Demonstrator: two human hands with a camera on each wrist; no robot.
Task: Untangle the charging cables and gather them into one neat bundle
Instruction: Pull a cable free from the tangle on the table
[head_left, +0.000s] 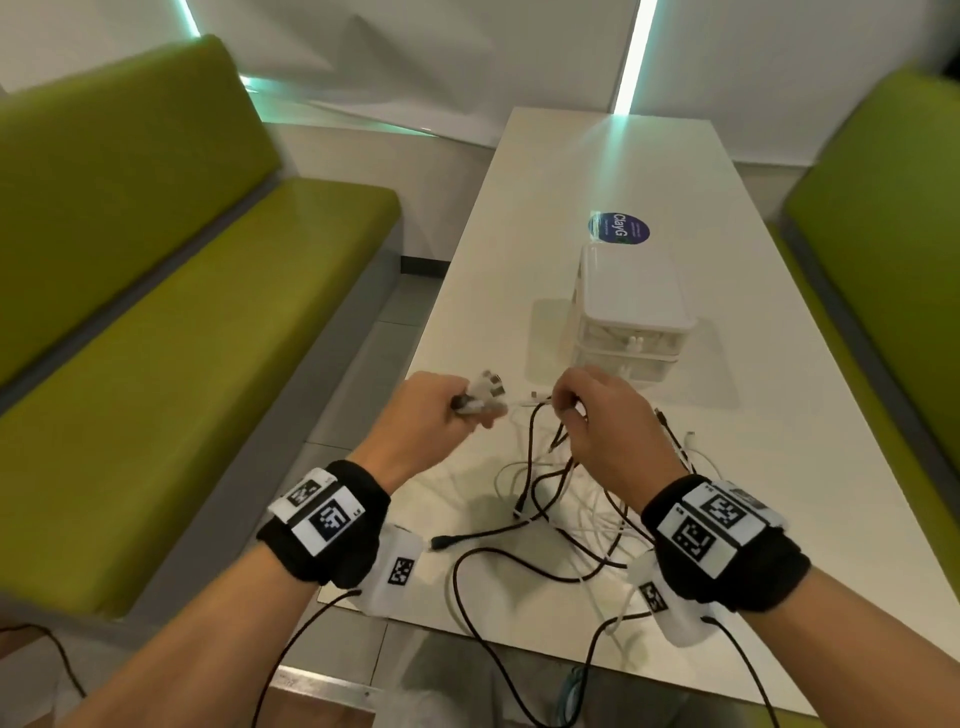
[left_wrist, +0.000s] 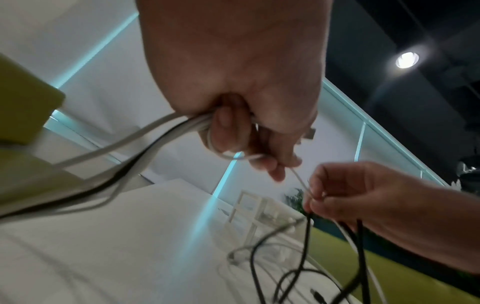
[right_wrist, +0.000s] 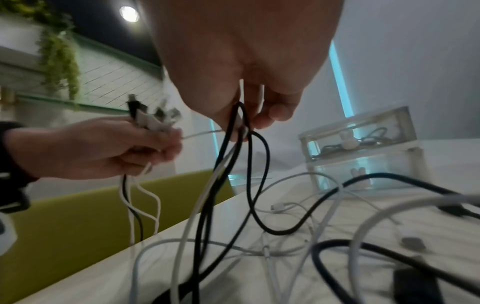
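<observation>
A tangle of black and white charging cables (head_left: 561, 499) lies on the near end of the white table (head_left: 597, 171). My left hand (head_left: 441, 410) is raised above the table's left edge and grips several cable ends, their plugs (right_wrist: 153, 117) sticking up out of the fist. A thin white cable (left_wrist: 298, 176) runs from it to my right hand (head_left: 587, 410). The right hand (right_wrist: 244, 115) pinches black and white cables, which hang in loops down to the tangle (right_wrist: 298, 236). In the left wrist view the gathered strands (left_wrist: 145, 142) trail out of the left fist.
A white two-drawer organiser (head_left: 631, 312) with clear drawers holding more cables stands just beyond my hands. A round blue sticker (head_left: 619, 227) lies behind it. Green benches (head_left: 171, 322) flank the table on both sides. Black sensor leads (head_left: 311, 623) run from my wrists.
</observation>
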